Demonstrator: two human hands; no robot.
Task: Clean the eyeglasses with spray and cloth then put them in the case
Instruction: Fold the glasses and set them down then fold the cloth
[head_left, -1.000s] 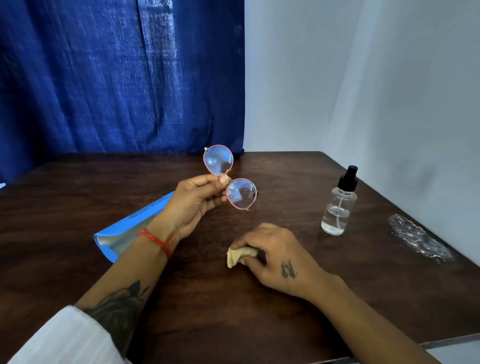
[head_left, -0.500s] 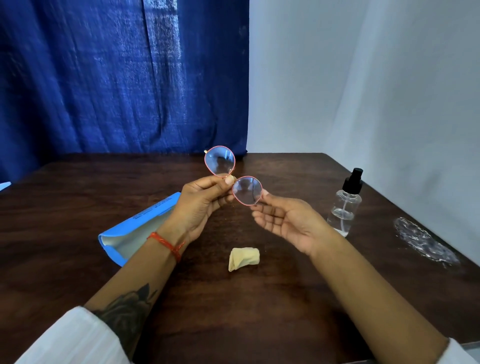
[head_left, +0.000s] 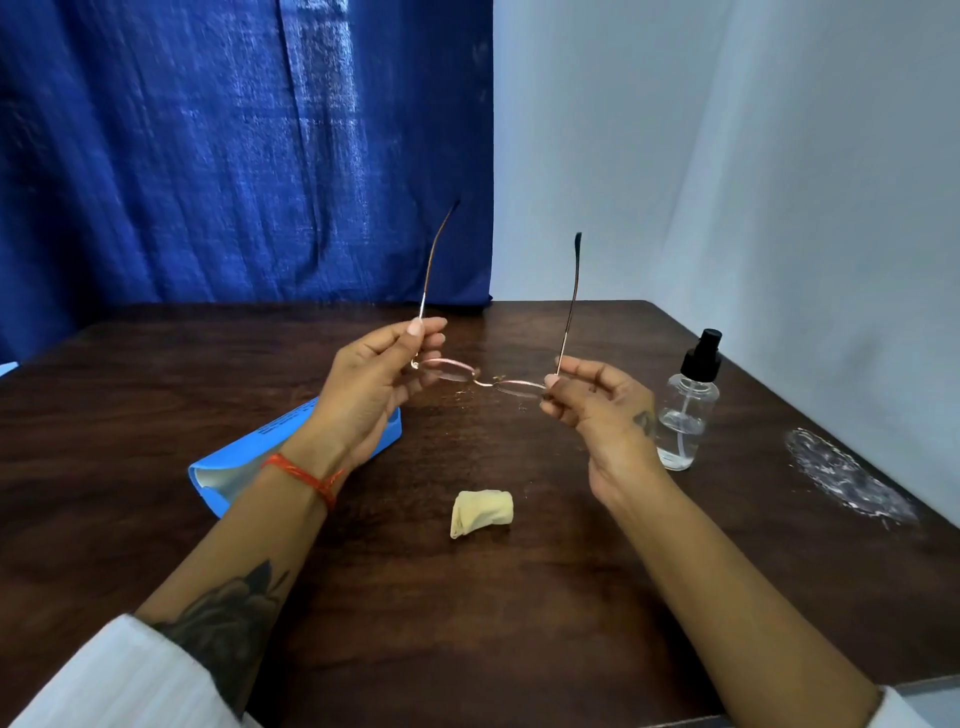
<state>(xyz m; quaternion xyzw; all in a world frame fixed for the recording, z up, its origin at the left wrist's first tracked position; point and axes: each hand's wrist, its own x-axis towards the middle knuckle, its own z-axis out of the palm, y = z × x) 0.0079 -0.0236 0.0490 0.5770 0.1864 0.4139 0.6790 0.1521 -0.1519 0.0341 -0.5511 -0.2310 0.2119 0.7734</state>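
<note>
- Head view: the eyeglasses (head_left: 485, 378) are now held in both hands, with both temple arms unfolded and standing up toward the blue curtain (head_left: 244, 150). A second ago the left hand alone held them up, lenses facing the camera, while the right hand rested on the cloth.
- The right hand (head_left: 597, 410) has let go of the yellowish cloth (head_left: 482, 513), which lies bunched on the table (head_left: 467, 623) between the two forearms, near the person and apart from both hands.
- The frame has tipped from upright to nearly flat, so the lenses show only edge-on.
- My reading: wiping looks finished and the glasses are being looked over or readied for folding; the temples must fold in before the glasses fit the case.
- Left hand (head_left: 374, 384): raised above the table, palm turned inward, thumb and forefinger pinching the left temple just above its hinge, other fingers loosely curled beneath the lens.
- Right hand: raised at about the same height, fingertips pinching the frame at the right hinge, remaining fingers curled below.
- The blue case (head_left: 244, 462) lies on the table under the left wrist, open end toward the person, partly hidden by that arm.
- The spray bottle (head_left: 688, 410) stands upright just beside the right hand, untouched.
</note>
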